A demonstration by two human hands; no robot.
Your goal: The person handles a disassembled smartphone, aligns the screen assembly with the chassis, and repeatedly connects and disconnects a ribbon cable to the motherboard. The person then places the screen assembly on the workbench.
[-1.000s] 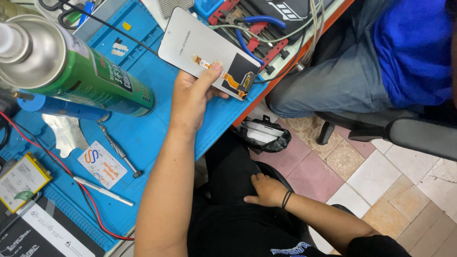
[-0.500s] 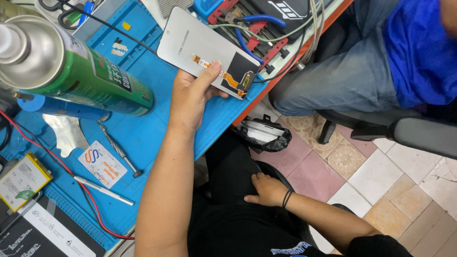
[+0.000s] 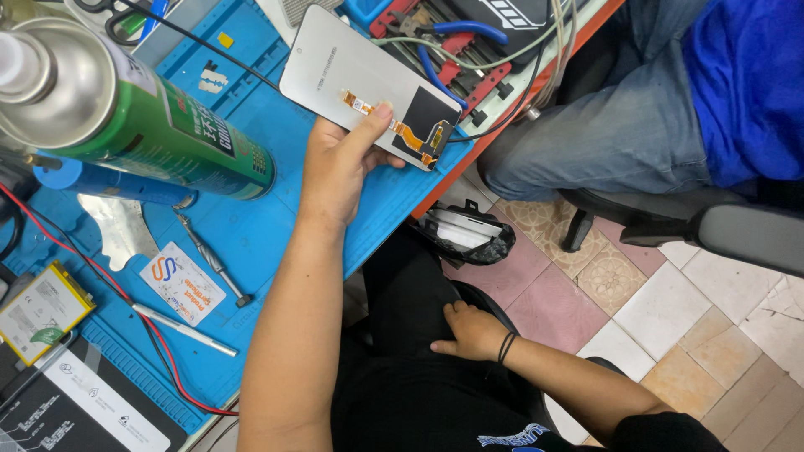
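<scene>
while the phone screen panel (image 3: 368,88) lies face down over the far edge of the blue work mat (image 3: 251,226), its grey back and orange flex cable up, my left hand (image 3: 339,163) grips its near long edge, thumb pressed on top by the cable and the other fingers tucked underneath. my right hand (image 3: 473,331) rests loosely curled on my black-trousered thigh, holding nothing, a dark band at the wrist. just left of the panel a big green spray can (image 3: 142,125) lies on its side, with a blue tube (image 3: 113,180) touching it on the near side. nearer me on the surface sit a drill bit (image 3: 213,259), a small white card (image 3: 182,285), a thin metal rod (image 3: 184,329) and a yellow-edged battery (image 3: 38,310). beyond the panel, blue-handled pliers (image 3: 452,38) lie among cables. to the right, another person in jeans and a blue top (image 3: 695,92) sits on a chair above the tiled floor (image 3: 670,310).
</scene>
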